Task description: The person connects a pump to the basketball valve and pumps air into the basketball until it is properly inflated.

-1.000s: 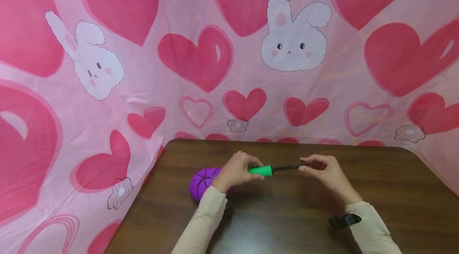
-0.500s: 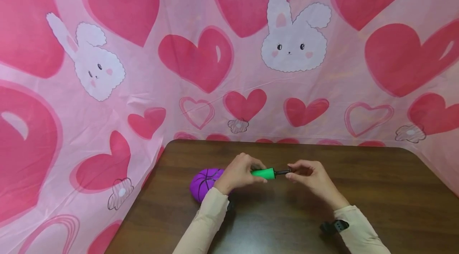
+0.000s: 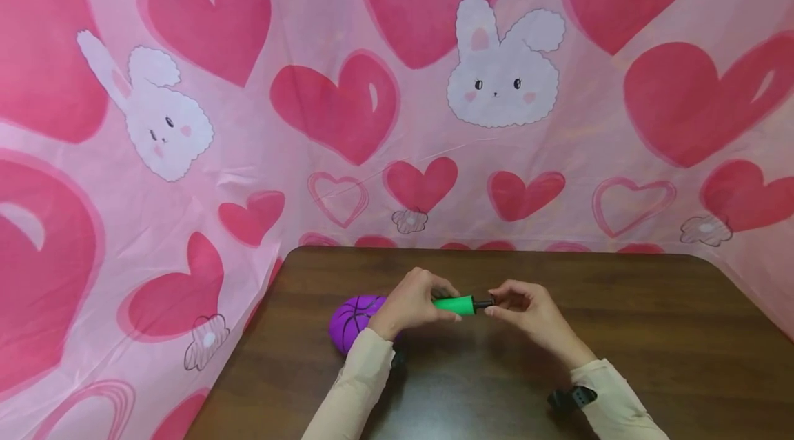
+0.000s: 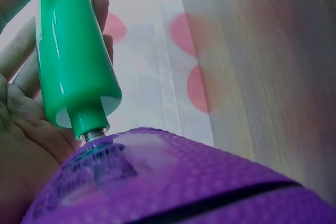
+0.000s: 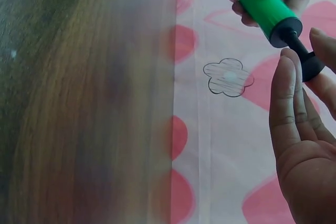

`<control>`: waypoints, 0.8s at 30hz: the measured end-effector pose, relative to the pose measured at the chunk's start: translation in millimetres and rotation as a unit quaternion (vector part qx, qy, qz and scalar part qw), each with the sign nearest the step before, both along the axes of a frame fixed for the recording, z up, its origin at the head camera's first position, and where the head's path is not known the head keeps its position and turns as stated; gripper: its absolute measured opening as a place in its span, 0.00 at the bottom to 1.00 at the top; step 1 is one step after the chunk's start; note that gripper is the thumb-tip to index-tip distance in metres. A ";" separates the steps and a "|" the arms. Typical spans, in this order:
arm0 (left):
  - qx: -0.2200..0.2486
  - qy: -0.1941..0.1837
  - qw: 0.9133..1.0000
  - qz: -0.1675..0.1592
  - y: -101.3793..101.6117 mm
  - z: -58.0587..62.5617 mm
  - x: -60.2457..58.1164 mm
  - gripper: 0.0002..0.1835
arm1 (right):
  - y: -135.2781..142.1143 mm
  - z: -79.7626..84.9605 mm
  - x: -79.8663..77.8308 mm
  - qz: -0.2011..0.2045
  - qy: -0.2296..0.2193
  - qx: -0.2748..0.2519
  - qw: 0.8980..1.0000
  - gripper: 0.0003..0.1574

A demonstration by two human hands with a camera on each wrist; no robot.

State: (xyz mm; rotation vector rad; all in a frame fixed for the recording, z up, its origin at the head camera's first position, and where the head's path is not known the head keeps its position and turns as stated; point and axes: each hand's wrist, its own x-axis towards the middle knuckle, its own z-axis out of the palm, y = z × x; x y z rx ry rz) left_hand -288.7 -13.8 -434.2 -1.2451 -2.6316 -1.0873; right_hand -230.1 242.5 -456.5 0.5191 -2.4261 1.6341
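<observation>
My left hand (image 3: 414,302) grips the green barrel of a hand pump (image 3: 455,305), held level over the table. In the left wrist view the pump's metal tip meets the skin of a purple ball (image 4: 210,177) with black lines. That ball (image 3: 353,323) sits at the pump's left end, partly hidden behind my left hand and wrist. My right hand (image 3: 527,312) pinches the black plunger handle (image 5: 313,66) between thumb and fingers. Only a short length of the black rod shows between barrel and handle.
A dark wooden table (image 3: 651,330) lies under both hands. Behind and left of it hangs a pink cloth (image 3: 422,116) printed with hearts and rabbits. A black strap (image 3: 573,398) is on my right wrist.
My right hand has moved left with the plunger handle, so the rod has slid most of the way into the green barrel. The left hand and ball have stayed nearly in place.
</observation>
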 end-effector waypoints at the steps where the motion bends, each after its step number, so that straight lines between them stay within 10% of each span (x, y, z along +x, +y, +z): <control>1: 0.001 -0.004 1.000 0.001 -0.3 -0.3 0.0 0.16 | 0.0 0.0 0.2 0.002 0.001 0.001 1.000 0.13; 24: 0.008 -0.023 1.000 -0.002 -6.3 -0.7 -3.6 0.16 | 27.1 12.1 0.0 0.033 0.023 -0.022 0.999 0.11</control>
